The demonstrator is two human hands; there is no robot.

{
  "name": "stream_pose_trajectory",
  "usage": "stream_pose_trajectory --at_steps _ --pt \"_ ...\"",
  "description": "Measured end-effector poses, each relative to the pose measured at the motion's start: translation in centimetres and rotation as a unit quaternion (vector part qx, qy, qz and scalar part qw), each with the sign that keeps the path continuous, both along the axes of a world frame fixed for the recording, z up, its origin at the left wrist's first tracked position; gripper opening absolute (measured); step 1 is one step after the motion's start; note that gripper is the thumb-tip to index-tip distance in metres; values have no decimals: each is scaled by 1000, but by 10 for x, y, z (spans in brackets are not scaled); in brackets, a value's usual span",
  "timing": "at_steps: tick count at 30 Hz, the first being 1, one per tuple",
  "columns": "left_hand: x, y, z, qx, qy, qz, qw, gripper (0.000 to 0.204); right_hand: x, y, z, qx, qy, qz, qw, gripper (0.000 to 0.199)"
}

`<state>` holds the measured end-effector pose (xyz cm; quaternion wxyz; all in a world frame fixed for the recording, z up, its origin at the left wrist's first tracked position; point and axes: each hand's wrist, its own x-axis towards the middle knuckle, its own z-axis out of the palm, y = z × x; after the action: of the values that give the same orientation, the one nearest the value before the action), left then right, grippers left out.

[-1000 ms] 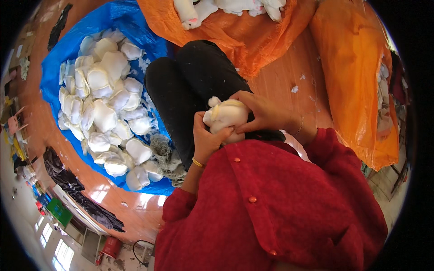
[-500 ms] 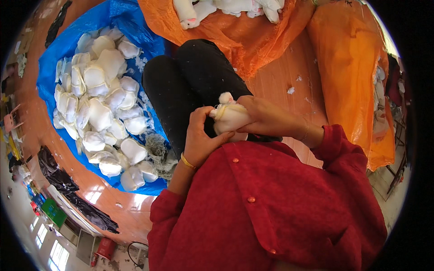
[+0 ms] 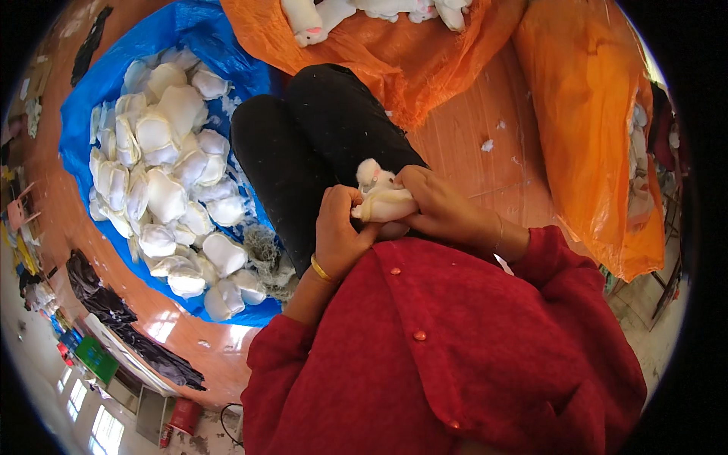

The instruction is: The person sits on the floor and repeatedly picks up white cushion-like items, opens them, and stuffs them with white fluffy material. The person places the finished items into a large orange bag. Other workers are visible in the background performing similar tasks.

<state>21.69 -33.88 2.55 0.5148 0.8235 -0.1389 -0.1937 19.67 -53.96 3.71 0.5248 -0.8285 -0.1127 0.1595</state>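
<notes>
In my lap I hold a small plush toy (image 3: 388, 205), partly turned inside out. A white furry piece (image 3: 369, 171) sticks out at its top, and smooth cream fabric wraps the lower part. My left hand (image 3: 341, 231) is closed on the toy's left edge, with thumb and fingertips pressing the cloth. From the other side, my right hand (image 3: 440, 201) pinches the upper right of the toy. My fingers hide parts of it.
Left of my legs, a blue sheet (image 3: 80, 144) bears a heap of cream fabric pieces (image 3: 165, 193) and a grey-green fuzzy clump (image 3: 265, 254). Ahead, an orange sack (image 3: 409, 72) holds finished-looking white plush toys (image 3: 326, 19). Another orange sack (image 3: 576, 114) stands at the right.
More white fur shows at the top of the toy, and the cream fabric has slid lower. My right hand has shifted its hold, and my left fingers have curled in over the cloth.
</notes>
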Motion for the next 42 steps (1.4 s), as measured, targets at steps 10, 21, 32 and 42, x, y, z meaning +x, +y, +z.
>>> stream_pose_trajectory --at_steps 10,21,32,42 --pt "7 0 21 55 -134 -49 988 40 4 -4 -5 2 31 -12 999 31" --pt "6 -4 5 72 -145 -42 986 47 -9 -2 -47 -71 -97 54 991 39" --pt "20 -14 -4 55 -140 32 988 31 49 -5 -32 -13 173 -5 985 42" --pt "15 7 1 73 -127 -23 989 46 48 12 3 -81 118 27 989 48"
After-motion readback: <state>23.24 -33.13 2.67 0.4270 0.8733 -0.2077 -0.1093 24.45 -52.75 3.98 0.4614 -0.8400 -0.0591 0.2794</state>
